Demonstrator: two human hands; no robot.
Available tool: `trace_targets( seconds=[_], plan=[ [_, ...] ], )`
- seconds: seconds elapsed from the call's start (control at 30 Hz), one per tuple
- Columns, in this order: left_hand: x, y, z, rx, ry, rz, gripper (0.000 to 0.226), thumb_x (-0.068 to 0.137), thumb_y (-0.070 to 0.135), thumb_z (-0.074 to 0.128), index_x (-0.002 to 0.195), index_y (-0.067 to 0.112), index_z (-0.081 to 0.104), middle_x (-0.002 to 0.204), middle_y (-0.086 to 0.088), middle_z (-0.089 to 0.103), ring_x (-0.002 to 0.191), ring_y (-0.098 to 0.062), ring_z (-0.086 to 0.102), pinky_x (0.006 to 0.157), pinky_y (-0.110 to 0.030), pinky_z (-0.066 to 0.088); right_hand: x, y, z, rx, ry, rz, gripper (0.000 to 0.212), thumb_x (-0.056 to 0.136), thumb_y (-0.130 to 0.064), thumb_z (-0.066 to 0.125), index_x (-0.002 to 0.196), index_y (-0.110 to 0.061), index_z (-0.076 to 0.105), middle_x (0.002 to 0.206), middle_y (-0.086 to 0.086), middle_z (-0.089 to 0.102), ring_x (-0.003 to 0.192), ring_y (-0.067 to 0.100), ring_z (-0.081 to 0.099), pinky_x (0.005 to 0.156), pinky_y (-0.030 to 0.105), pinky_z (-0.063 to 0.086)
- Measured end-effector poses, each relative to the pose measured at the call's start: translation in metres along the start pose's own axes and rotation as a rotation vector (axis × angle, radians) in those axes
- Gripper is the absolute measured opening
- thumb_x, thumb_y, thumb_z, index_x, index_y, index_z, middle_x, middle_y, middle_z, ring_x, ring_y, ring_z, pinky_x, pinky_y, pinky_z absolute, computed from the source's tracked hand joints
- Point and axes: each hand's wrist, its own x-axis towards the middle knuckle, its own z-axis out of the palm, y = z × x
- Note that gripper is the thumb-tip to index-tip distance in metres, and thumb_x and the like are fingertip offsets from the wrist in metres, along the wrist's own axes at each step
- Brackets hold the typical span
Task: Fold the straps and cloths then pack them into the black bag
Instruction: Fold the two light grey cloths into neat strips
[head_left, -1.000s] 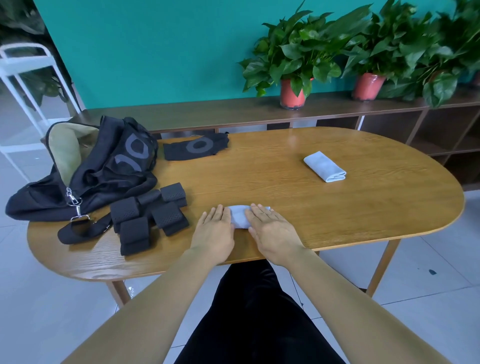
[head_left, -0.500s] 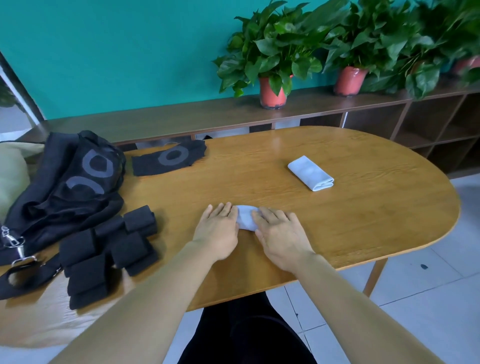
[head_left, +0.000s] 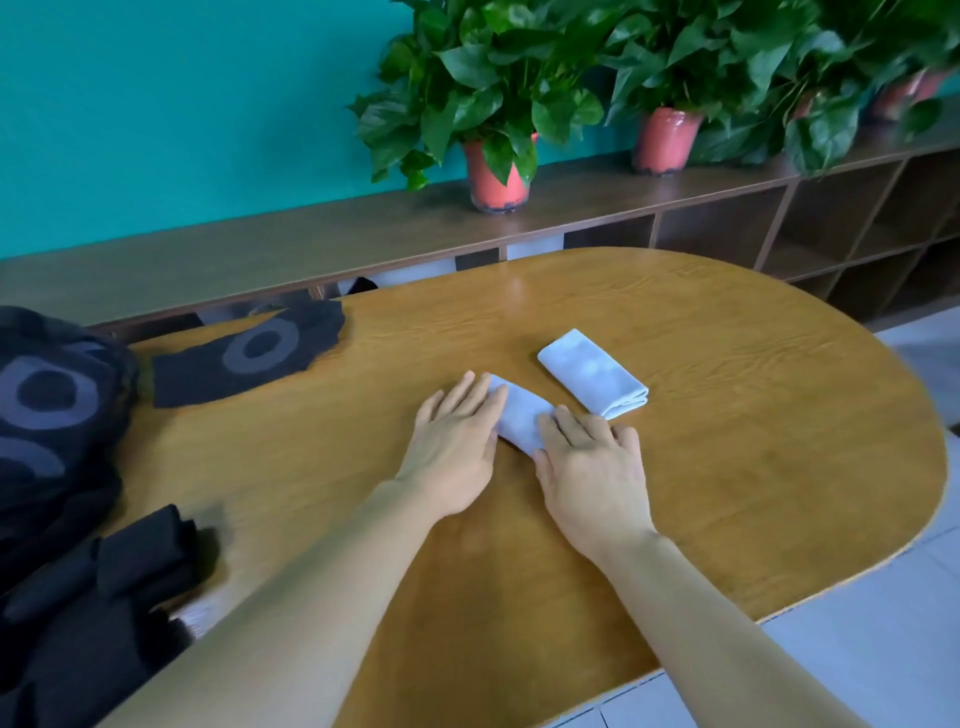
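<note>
Right, head view only: left hand (head_left: 457, 441) and right hand (head_left: 592, 467) are both lying flat with fingers straight, pressing on either end of a small grey cloth (head_left: 519, 415) on the counter (head_left: 727, 441). They are likely flattening the fold so it sets. A second folded cloth (head_left: 592, 374) is sitting just beside it, probably staged for packing. The black bag (head_left: 52, 405) is lying at the far left, with folded straps (head_left: 140, 551) waiting near it.
</note>
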Motion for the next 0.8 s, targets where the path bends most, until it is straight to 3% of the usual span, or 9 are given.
trace_targets(
  seconds=[0.1, 0.23, 0.4, 0.5, 0.8],
  plan=[
    [-0.010, 0.006, 0.006, -0.041, 0.116, 0.074, 0.052, 0.100, 0.014, 0.034, 0.150, 0.023, 0.026, 0.160, 0.008, 0.013, 0.147, -0.006, 0.005, 0.112, -0.030, 0.006, 0.005, 0.002, 0.006, 0.015, 0.092, 0.049, 0.038, 0.091, -0.032, 0.039, 0.111, -0.012, 0.064, 0.113, 0.004, 0.066, 0.095, 0.026, 0.059, 0.072, 0.036, 0.035],
    [-0.008, 0.003, 0.017, -0.025, 0.086, 0.110, 0.052, 0.098, 0.017, 0.031, 0.150, 0.027, 0.028, 0.159, 0.012, 0.015, 0.145, -0.004, 0.012, 0.106, -0.029, 0.005, 0.011, 0.002, 0.011, 0.085, 0.223, -0.001, 0.024, 0.085, -0.022, 0.049, 0.100, -0.016, 0.067, 0.109, -0.001, 0.067, 0.100, 0.025, 0.058, 0.082, 0.036, 0.038],
    [0.025, -0.002, 0.021, 0.007, 0.057, 0.083, 0.053, 0.101, 0.018, 0.031, 0.152, 0.028, 0.019, 0.160, 0.013, 0.006, 0.146, -0.001, 0.005, 0.113, -0.031, 0.003, 0.028, 0.005, 0.021, 0.098, 0.126, 0.046, 0.035, 0.085, -0.024, 0.040, 0.109, -0.017, 0.065, 0.114, -0.003, 0.064, 0.112, 0.024, 0.055, 0.098, 0.041, 0.033],
    [0.043, -0.005, 0.022, 0.020, 0.031, 0.068, 0.054, 0.101, 0.018, 0.030, 0.152, 0.028, 0.015, 0.161, 0.011, 0.004, 0.146, -0.002, 0.004, 0.113, -0.030, 0.002, 0.040, 0.004, 0.026, 0.101, 0.064, 0.077, 0.043, 0.085, -0.027, 0.036, 0.117, -0.016, 0.062, 0.121, -0.001, 0.061, 0.116, 0.023, 0.053, 0.098, 0.044, 0.036],
    [0.041, -0.020, 0.020, -0.092, -0.015, -0.001, 0.053, 0.103, 0.017, 0.027, 0.153, 0.025, 0.011, 0.162, 0.002, 0.001, 0.147, -0.009, 0.003, 0.116, -0.030, 0.007, 0.056, -0.010, 0.033, 0.053, -0.020, 0.148, 0.044, 0.082, -0.025, 0.057, 0.123, -0.009, 0.058, 0.128, 0.009, 0.057, 0.120, 0.029, 0.051, 0.095, 0.052, 0.037]
  ],
)
